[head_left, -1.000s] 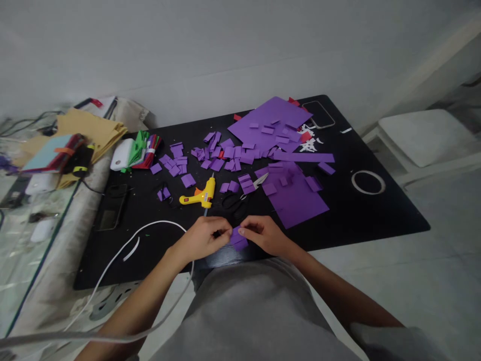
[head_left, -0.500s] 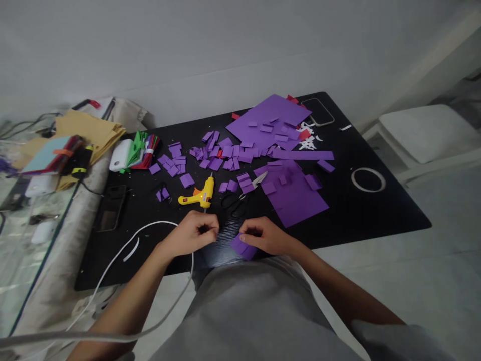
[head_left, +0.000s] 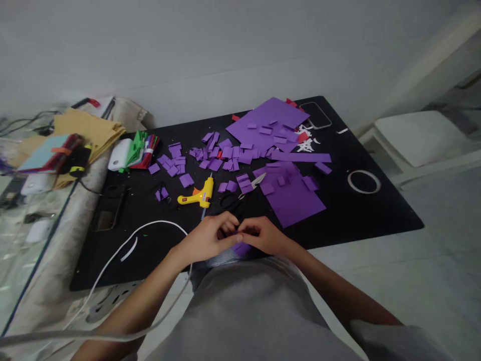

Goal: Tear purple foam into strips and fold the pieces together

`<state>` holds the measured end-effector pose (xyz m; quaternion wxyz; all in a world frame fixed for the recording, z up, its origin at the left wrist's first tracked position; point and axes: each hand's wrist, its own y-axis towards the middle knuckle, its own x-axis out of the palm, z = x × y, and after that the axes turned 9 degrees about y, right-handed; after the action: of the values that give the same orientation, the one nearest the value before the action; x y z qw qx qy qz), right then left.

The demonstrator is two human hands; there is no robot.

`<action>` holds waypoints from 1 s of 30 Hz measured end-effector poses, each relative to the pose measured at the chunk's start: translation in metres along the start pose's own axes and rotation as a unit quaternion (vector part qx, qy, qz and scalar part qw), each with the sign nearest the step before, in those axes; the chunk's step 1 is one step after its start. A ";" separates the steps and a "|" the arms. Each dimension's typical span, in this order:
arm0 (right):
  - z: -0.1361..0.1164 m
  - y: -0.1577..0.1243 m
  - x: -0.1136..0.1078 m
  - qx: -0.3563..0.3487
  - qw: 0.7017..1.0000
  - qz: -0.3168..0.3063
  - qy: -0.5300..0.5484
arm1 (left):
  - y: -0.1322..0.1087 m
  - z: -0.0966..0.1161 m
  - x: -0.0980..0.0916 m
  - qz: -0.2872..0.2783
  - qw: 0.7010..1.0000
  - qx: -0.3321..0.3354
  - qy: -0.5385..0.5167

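Observation:
At the table's near edge, a folded purple paper piece (head_left: 240,249) is pinched between the thumb and fingers of my right hand (head_left: 265,234). My left hand (head_left: 214,236) meets it from the left, its thumb and curled fingers closed at the same paper; the fingertips partly cover it. Just beyond my left hand lies a yellow glue gun (head_left: 199,194) with a glue stick at its rear end. Black-handled scissors (head_left: 240,196) rest past my fingers, blades partly under a purple piece.
Many small purple paper pieces (head_left: 216,155) are scattered on the black table (head_left: 361,215). Purple sheets (head_left: 296,203) lie at the right, near white scraps (head_left: 306,145) and a ring (head_left: 364,181). A white cable (head_left: 124,250) crosses my left forearm. A phone case (head_left: 108,208) lies left.
My left hand has moved right to the purple paper and closed on it beside my right hand. The paper is now more covered by fingers. The right hand has barely moved.

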<state>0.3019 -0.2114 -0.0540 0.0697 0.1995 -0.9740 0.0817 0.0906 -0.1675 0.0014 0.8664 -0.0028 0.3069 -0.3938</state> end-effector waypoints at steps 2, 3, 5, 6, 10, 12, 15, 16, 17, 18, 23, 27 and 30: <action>0.000 0.000 0.002 -0.006 1.000 0.026 0.014 | -0.002 -0.003 0.002 -0.012 0.999 -0.023 -0.033; 0.000 0.000 0.003 -0.009 0.999 0.032 0.013 | -0.004 -0.006 0.003 -0.014 0.998 -0.029 -0.046; -0.002 -0.001 0.001 -0.013 0.999 0.040 0.016 | -0.007 -0.012 0.002 -0.012 0.997 -0.037 -0.065; -0.003 -0.002 -0.001 -0.016 0.998 0.048 0.022 | -0.008 -0.015 0.002 -0.007 0.997 -0.038 -0.069; -0.012 -0.004 -0.019 -0.067 0.978 0.186 0.067 | -0.012 -0.026 0.001 0.030 0.995 -0.041 -0.088; -0.017 -0.004 -0.031 -0.123 0.927 0.340 0.100 | -0.013 -0.029 0.001 0.046 0.992 -0.048 -0.109; -0.022 -0.003 -0.045 -0.180 0.860 0.465 0.110 | -0.013 -0.029 0.001 0.075 0.995 -0.035 -0.049; -0.023 -0.003 -0.048 -0.184 0.855 0.472 0.107 | -0.013 -0.028 0.000 0.091 0.996 -0.017 0.009; -0.023 -0.003 -0.049 -0.186 0.855 0.472 0.105 | -0.014 -0.027 -0.001 0.109 0.991 0.006 0.075; -0.024 -0.004 -0.049 -0.185 0.857 0.469 0.103 | -0.015 -0.026 -0.002 0.127 0.982 0.030 0.137; -0.022 -0.013 -0.027 -0.191 0.889 0.415 0.036 | -0.022 -0.024 -0.008 0.177 0.945 0.112 0.252; -0.014 -0.026 0.006 -0.171 0.957 0.194 -0.129 | -0.027 -0.027 -0.010 0.174 0.955 0.100 0.218; -0.007 -0.028 0.023 -0.197 0.960 0.090 -0.180 | -0.028 -0.026 -0.007 0.177 0.974 0.063 0.124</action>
<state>0.2925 -0.2442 -0.0394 -0.0763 0.1051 -0.9811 -0.1432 0.0542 -0.1760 -0.0096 0.8760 0.1548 0.3825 -0.2496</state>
